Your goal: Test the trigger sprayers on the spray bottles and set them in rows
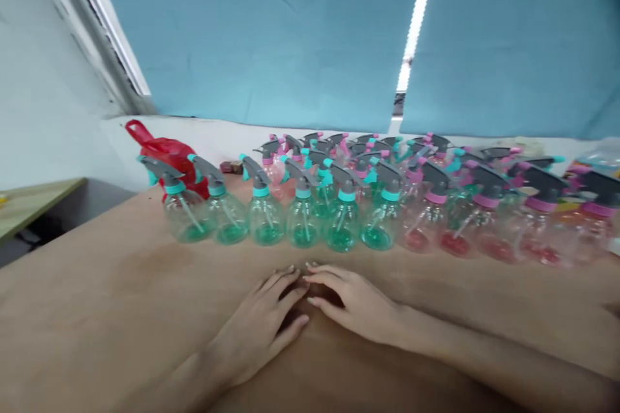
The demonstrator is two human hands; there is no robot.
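Observation:
My left hand (259, 322) rests on the wooden table (121, 335), fingers apart and nothing in it. Close by on its right, my right hand (353, 303) also lies on the table with its fingers spread, holding nothing; the fingertips of both hands nearly meet. Just beyond them stands a row of clear spray bottles. Those on the left, such as the green-based spray bottle (303, 226), have turquoise collars and grey triggers. Towards the right the row turns to pink-collared ones, like the pink-based spray bottle (421, 226). Several more bottles crowd behind, partly hidden.
A red plastic bag (169, 151) sits at the back left behind the bottles. Near it lies a small dark red object (231, 168). A blue curtain (271, 39) hangs behind the table. Off to the left is another wooden surface (43, 203).

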